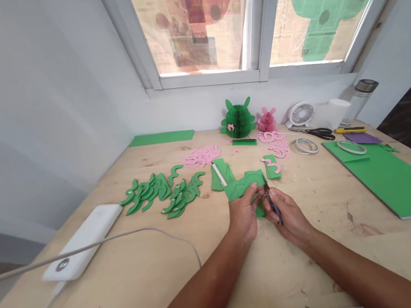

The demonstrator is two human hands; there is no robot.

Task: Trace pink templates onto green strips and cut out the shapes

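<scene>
My left hand (245, 214) pinches a sheet of green paper (240, 188) with curved outlines drawn on it. In my right hand (290, 213) is a pair of small dark scissors (274, 207), their blades at the paper's right edge. Beyond the held paper lie green paper pieces with a white strip (219, 174) on top. To the left are two heaps of cut green paper shapes (181, 198). Pink cut paper shapes (202, 156) are piled behind, and a pink curved piece (271, 165) rests on a small green paper stack.
A white power bank (82, 242) with a cable (132, 232) lies at the left. At the back stand a green honeycomb paper figure (239, 119), a pink one (267, 120) and a small fan (300, 114). Rightward are black-handled scissors (321, 133), tape rolls (306, 145) and a green board (393, 181).
</scene>
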